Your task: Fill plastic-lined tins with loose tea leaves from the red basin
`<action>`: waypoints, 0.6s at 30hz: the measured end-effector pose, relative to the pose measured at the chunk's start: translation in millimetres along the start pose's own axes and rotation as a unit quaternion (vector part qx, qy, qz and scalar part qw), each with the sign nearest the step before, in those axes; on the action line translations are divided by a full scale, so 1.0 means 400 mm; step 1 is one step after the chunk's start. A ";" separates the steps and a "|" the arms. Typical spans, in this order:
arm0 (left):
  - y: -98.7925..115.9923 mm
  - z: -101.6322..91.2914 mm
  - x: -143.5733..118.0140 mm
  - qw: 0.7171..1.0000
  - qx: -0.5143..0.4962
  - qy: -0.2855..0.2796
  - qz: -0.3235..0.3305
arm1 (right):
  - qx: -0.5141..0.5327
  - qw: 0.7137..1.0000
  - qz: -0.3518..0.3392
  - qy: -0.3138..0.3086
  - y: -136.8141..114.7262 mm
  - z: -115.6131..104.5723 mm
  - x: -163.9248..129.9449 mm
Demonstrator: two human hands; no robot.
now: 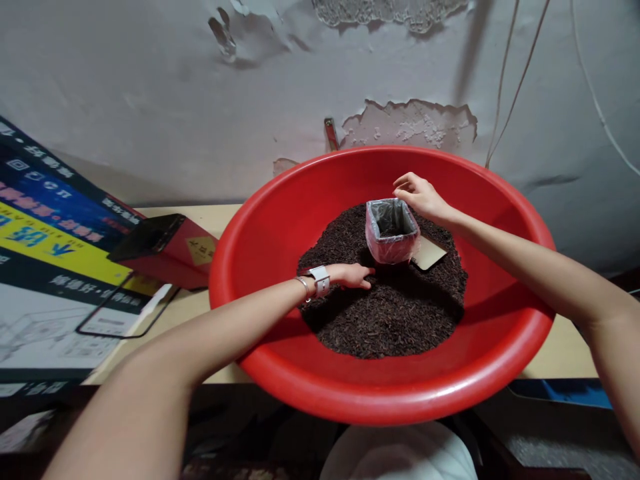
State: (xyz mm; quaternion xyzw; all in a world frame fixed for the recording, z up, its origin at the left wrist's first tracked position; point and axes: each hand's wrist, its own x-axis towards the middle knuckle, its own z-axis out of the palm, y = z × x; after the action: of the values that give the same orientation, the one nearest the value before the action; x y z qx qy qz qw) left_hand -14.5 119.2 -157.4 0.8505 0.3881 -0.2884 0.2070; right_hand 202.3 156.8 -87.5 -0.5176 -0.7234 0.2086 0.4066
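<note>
A large red plastic basin (500, 200) holds a heap of dark, dry leaf-like bits (390, 327) that look like loose tea. On the heap stands a small square container lined with a clear plastic bag (393, 243), its mouth facing up. My left hand (354, 275), wearing a white watch and a bracelet, rests on the heap just in front of the container, fingers stretched out and partly in the leaves. Beside the container's top right corner is my right hand (424, 197), fingers apart; whether its thumb touches the bag's rim is unclear. A pale flat scoop or card (429, 253) lies right of the container.
The basin sits on a light wooden table (560, 353) against a peeling wall. A red tin (187, 250) lies at the left, by a black wire handle (107, 333) and a big printed carton (45, 267). Below the basin's front edge is something white and rounded (400, 453).
</note>
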 end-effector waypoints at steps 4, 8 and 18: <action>-0.050 -0.067 -0.030 0.992 0.057 0.085 -0.067 | -0.033 0.999 -0.003 0.035 0.011 -0.020 0.022; -0.078 -0.149 -0.080 0.966 0.015 0.226 -0.127 | -0.051 0.997 0.018 0.051 0.019 -0.030 0.036; 0.061 -0.263 -0.045 0.875 -0.166 0.450 0.063 | -0.116 0.992 -0.035 0.044 0.012 -0.043 0.029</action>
State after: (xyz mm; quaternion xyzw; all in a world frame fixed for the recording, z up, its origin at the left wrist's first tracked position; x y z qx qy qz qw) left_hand 29.6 155.2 -63.7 0.8641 0.4275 0.2078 0.1658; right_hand 217.3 167.1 -76.7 -0.5442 -0.7418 0.0863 0.3822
